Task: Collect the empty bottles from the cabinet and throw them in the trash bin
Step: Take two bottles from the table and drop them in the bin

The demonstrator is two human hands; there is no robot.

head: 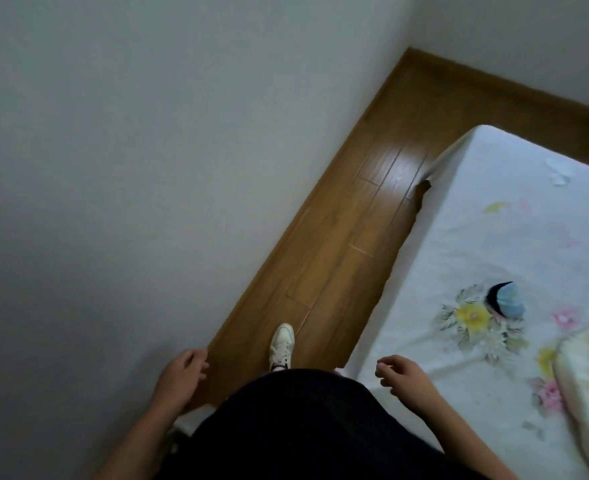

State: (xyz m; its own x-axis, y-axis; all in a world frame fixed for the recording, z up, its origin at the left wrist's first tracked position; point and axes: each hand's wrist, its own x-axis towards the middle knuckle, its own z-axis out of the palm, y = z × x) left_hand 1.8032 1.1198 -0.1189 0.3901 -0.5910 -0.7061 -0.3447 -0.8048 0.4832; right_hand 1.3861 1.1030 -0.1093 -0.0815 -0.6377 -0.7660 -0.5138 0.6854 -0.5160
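From my remote seat, a plain pale wall (147, 168) filled the left and upper left of the frame. A strip of brown wooden plank floor (362, 209) ran diagonally between it and the bed with a floral-printed white sheet (493, 244) at right. A white sneaker (282, 344) stood on the floor at lower centre. A folded cream blanket (587, 382) lay on the bed at the right edge.
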